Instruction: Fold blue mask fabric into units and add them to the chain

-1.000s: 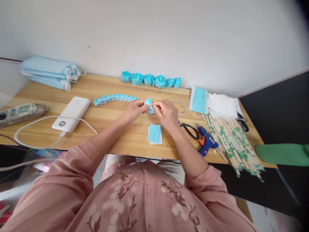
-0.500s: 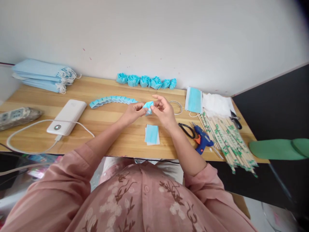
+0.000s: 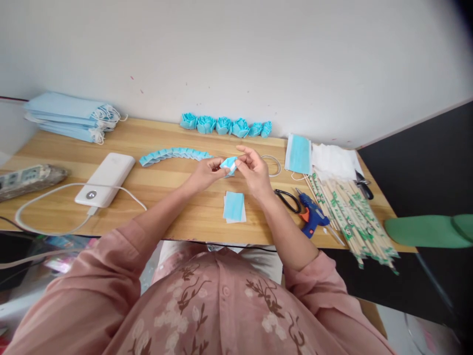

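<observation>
Between both hands, above the middle of the table, is a small folded light-blue piece with a white part on its right. My left hand pinches its left side, and my right hand grips its right side with thumb and fingers. A curved row of folded blue pieces lies left of my left hand. Below the hands, a cut blue square rests on white sheets. Several blue flowers stand in a line along the wall.
Stacked masks and a white power bank with cable are on the left. On the right are a tape ring, a mask, black-handled scissors, a blue glue gun, wrapped chopsticks and a green bottle.
The folded piece has tilted and looks flatter, with its white part now turned toward my right fingers. Both hands still hold it. The whole view has shifted slightly.
</observation>
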The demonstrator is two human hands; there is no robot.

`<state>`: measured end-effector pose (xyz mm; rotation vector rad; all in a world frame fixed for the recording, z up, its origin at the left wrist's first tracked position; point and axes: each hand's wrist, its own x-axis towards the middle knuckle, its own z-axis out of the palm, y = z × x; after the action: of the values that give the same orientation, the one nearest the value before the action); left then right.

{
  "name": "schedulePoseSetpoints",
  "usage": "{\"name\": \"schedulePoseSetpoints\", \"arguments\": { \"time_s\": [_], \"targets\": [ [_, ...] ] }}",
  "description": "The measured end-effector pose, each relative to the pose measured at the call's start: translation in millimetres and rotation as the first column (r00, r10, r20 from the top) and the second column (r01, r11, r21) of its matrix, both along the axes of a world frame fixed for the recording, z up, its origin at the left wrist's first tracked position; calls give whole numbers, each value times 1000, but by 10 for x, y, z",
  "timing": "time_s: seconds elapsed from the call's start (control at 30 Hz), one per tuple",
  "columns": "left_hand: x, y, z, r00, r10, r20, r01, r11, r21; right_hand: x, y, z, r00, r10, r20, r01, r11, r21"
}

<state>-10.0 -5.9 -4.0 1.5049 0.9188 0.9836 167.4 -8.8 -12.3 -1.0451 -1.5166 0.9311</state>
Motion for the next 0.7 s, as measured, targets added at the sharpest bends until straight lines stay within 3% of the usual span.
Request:
{"name": "schedulePoseSetpoints", "arguments": {
  "time_s": [0.07,0.17,0.3,0.43,0.7],
  "targets": [
    [-1,-1,7,1000,18,10,-18,1000,-13,9,-13,7,995,-62,84,57,996,65],
    [-5,12,-7,994,103,38,-101,994,-35,17,-56,46,929,-248,275,164,942,294],
    [-6,35,-33,983,169,76,-165,985,-51,13,-95,84,810,-352,469,57,843,535],
    [-1,38,-32,985,157,70,-154,987,-44,14,-80,65,752,-362,551,-8,831,556],
    [-5,42,-67,989,141,33,-141,990,0,16,-57,29,737,-356,575,-2,848,529]
  ]
}}
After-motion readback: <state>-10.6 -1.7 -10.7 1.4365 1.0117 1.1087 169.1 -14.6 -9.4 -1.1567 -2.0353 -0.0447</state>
